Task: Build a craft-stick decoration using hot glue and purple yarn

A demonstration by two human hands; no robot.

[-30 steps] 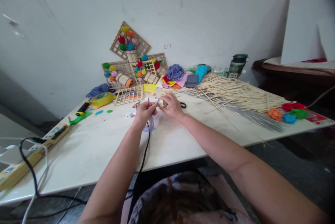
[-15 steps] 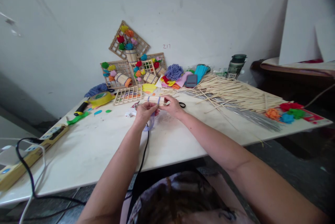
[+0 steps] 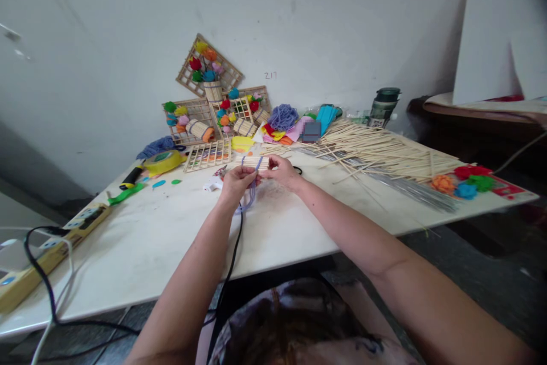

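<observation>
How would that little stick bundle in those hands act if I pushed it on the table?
The stick bundle might roll, since it looks rounded. It's probably stiff lengthwise because its sticks are straight. The purple yarn hanging below looks loose and floppy, so it may drag along.

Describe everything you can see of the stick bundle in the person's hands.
The stick bundle is short and pale, made of slim, wood-like sticks laid side by side. Two bands of purple-blue yarn wrap across it, and loose yarn hangs below. It lies sideways, its sticks running left to right, and appears held above the white table. The left hand grips its near side, and the right hand its right end. Whether it is hollow cannot be told.
</observation>
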